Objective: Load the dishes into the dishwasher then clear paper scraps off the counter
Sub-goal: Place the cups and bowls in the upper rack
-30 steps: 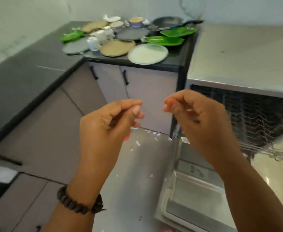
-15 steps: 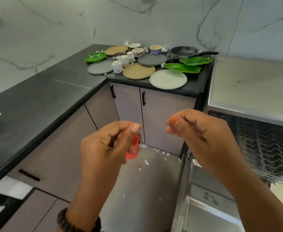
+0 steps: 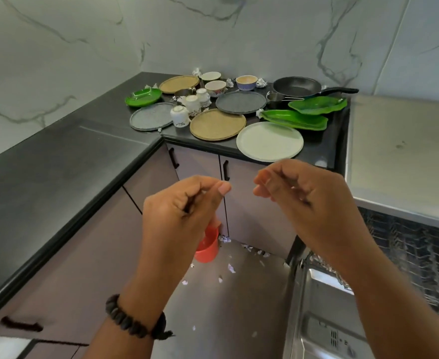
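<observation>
Left hand (image 3: 179, 211) grips orange cup (image 3: 207, 246) — right hand (image 3: 301, 200) curled, nothing visible in it

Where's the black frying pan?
The black frying pan sits at the counter's far right back, behind the green leaf-shaped trays, near the wall.

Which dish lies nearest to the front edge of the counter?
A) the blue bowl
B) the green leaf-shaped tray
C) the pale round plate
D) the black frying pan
C: the pale round plate lies at the counter's front edge; the other three lie farther back.
</observation>
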